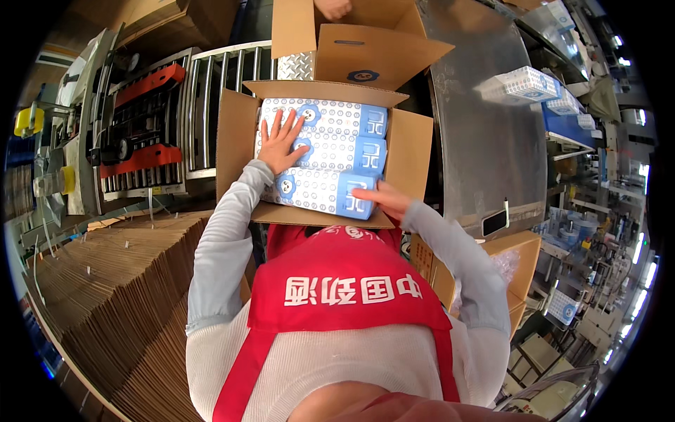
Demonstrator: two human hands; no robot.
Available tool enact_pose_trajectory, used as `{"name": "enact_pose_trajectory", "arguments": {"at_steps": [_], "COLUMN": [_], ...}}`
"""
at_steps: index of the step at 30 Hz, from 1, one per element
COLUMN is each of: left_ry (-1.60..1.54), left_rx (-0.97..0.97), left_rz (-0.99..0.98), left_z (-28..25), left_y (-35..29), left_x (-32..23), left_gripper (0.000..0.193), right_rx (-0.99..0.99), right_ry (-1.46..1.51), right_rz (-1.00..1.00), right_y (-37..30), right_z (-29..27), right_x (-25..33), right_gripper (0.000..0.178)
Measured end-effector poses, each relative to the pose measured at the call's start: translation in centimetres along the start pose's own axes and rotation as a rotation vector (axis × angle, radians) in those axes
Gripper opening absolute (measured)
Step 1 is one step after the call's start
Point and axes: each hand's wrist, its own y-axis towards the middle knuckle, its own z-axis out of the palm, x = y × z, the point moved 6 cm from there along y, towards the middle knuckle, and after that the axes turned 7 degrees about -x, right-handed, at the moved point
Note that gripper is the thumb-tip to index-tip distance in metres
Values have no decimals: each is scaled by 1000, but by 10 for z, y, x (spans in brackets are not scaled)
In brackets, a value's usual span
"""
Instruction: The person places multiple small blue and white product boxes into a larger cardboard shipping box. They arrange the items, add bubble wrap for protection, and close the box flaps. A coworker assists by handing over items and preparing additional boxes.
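An open cardboard carton [410,155] stands in front of me with its flaps folded outward. Three white packs with a blue end and a small repeated print, which look like tissue packs, lie side by side in it: a far pack [336,118], a middle pack [334,151] and a near pack [313,193]. My left hand [280,144] rests with fingers spread on the left part of the far and middle packs. My right hand [390,199] grips the right end of the near pack, thumb on top and other fingers mostly hidden. That pack sits slightly tilted, its right end nearer me.
Beyond stands a second open carton [380,56], with another person's hand [334,7] at it. A roller conveyor [228,70] runs left. Flattened cardboard [112,281] is stacked lower left. The metal table [485,133] at right bears a phone [495,222] and several packs [527,84].
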Motion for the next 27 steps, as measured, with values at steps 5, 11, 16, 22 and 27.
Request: {"name": "enact_pose_trajectory", "arguments": {"at_steps": [5, 11, 16, 22, 27], "left_ry": [-242, -288, 76, -479, -226], "left_rx": [36, -275, -660, -165, 234], "left_rz": [-54, -81, -310, -464, -151], "left_z": [-11, -76, -160, -110, -11], "left_y": [-16, -37, -99, -149, -72], "left_x": [8, -21, -16, -8, -48], "left_gripper": [62, 53, 69, 78, 86], "right_rx": [-66, -301, -322, -536, -195], "right_ry": [-820, -1422, -1352, -367, -1158], "right_rz": [-144, -1167, -1141, -244, -728], "right_y": [52, 22, 24, 21, 4], "right_z": [-63, -16, -53, -211, -25], "right_x": [-24, 44, 41, 11, 82], "right_gripper": [66, 79, 69, 65, 67]}}
